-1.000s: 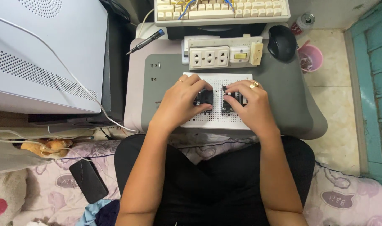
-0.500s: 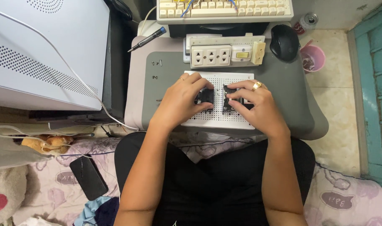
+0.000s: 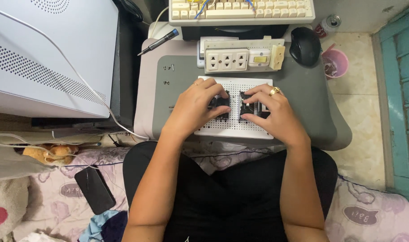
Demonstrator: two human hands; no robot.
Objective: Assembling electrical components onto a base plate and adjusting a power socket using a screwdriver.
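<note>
Left hand [image 3: 196, 107]: fingers curled down onto a small black component [image 3: 219, 104], grip closed on it, ring on one finger.
Right hand [image 3: 270, 113]: fingers bent over a second black component [image 3: 248, 106], grip closed on it, gold ring on one finger.
Black components: side by side on the white perforated board [image 3: 235, 127], near its middle, a narrow gap between them.
White perforated board: flat on the grey counter [image 3: 312, 103], directly before the person.
Socket panel [image 3: 240, 57]: white, three outlets and a switch, just behind the board.
Screwdriver [image 3: 158, 42]: dark handle, at the counter's far left corner.
Small screws [image 3: 168, 68]: loose, left of the socket panel.
Computer mouse [image 3: 305, 45]: black, far right of the counter.
Keyboard [image 3: 241, 10]: beige, beyond the socket panel.
Pink cup [image 3: 335, 63]: on the floor, right of the counter.
Phone [image 3: 95, 189]: black, on the patterned bedding at left.
</note>
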